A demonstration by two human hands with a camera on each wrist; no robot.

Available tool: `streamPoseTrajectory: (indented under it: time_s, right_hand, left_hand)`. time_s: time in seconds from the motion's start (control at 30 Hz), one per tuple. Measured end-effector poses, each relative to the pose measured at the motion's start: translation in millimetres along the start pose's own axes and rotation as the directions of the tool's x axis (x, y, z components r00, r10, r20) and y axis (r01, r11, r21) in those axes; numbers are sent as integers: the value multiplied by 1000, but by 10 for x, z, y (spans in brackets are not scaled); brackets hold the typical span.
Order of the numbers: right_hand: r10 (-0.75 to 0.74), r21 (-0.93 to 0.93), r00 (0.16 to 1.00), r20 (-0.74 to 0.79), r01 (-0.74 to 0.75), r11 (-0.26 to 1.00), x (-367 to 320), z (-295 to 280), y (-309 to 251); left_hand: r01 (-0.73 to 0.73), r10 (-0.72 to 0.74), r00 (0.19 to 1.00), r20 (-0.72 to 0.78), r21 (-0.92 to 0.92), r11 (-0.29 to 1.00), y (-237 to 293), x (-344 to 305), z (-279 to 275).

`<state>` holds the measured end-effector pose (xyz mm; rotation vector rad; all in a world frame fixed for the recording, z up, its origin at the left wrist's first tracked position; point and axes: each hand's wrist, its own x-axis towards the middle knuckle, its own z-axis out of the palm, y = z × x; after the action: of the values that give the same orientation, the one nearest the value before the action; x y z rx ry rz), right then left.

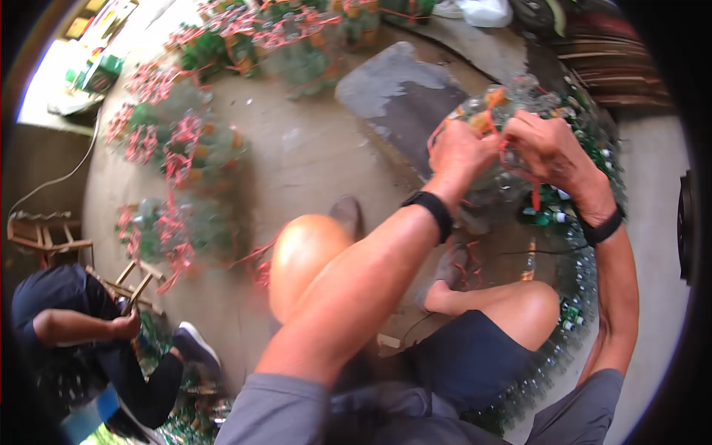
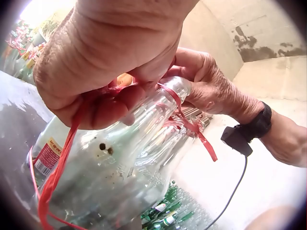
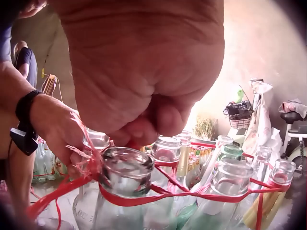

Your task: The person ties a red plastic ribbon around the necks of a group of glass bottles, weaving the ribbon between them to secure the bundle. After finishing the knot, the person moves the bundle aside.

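A bundle of clear glass bottles [image 2: 129, 167] stands upright, its necks laced together with red plastic twine [image 3: 211, 197]. My left hand [image 1: 463, 154] is over the near side of the bundle, fingers curled round the twine, and a loose strand [image 2: 56, 182] hangs from it. Close beside it, my right hand [image 1: 547, 150] pinches the twine at the bottle necks; its fingertips [image 3: 139, 132] are partly hidden under the palm. A frayed red knot [image 3: 93, 165] sits against the nearest bottle mouth. A short red tail [image 2: 206, 147] dangles by another neck.
More twine-tied bottle bundles [image 1: 211, 156] stand at the left and back. A worn grey board [image 1: 404, 96] lies beside the work. Loose green bottles [image 1: 571, 315] line the right wall. Another person [image 1: 81, 341] sits at lower left near a wooden stool [image 1: 137, 285].
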<state>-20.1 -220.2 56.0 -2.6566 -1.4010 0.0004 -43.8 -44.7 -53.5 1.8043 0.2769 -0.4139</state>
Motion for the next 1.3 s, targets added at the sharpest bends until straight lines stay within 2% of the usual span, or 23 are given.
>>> streamPoseTrajectory:
  time_s: [0.1,0.23,0.3,0.37,0.43,0.57,0.63,0.73,0.8,0.83,0.9,1.03,1.1,1.13,1.2,1.3]
  right_hand:
    - [2,-52,998,60,1,999,59,-89,-31]
    - [32,-45,991,131,-26,999,78,-149,19]
    - [34,49,993,114,-40,998,81,-167,71]
    - [102,73,986,128,-112,991,88,-206,32]
    - [152,53,966,209,-166,985,107,-262,36]
    - [189,33,968,164,-197,980,106,-248,45]
    - [227,26,954,197,-237,971,122,-276,36]
    - [203,68,958,202,-220,973,127,-265,119]
    - [178,192,956,233,-225,955,132,-280,158]
    - [178,192,956,234,-225,955,146,-306,158]
    - [287,229,864,413,-404,886,175,-398,145]
    - [277,143,875,397,-357,923,191,-422,167]
    - [262,260,932,252,-325,909,172,-380,174]
    - [264,258,931,253,-328,909,173,-406,176]
    - [328,156,873,362,-403,902,192,-490,169]
    - [368,138,868,334,-431,892,169,-528,222]
  left_hand:
    - [25,-25,999,31,2,1000,-33,49,14]
    - [-61,66,995,74,-59,996,-72,15,-44]
    - [-42,43,997,60,-25,999,-43,2,-58]
    - [-55,56,996,74,-19,998,-29,-19,-104]
    - [-66,67,995,77,-13,998,62,-86,-183]
    - [-95,93,993,79,23,995,159,-174,-263]
    - [-108,104,991,82,38,993,158,-171,-263]
    - [-136,132,988,79,55,989,172,-183,-271]
    - [-150,146,987,72,55,987,175,-181,-275]
    - [-166,161,984,70,65,984,176,-165,-272]
    - [-182,177,981,74,71,981,183,-163,-263]
    - [-174,173,982,79,14,985,232,-217,-276]
    - [-184,183,979,86,8,983,233,-227,-286]
    - [-202,200,976,89,12,979,226,-227,-284]
    - [-221,218,971,96,15,975,220,-231,-265]
    - [-235,234,969,78,4,972,218,-241,-238]
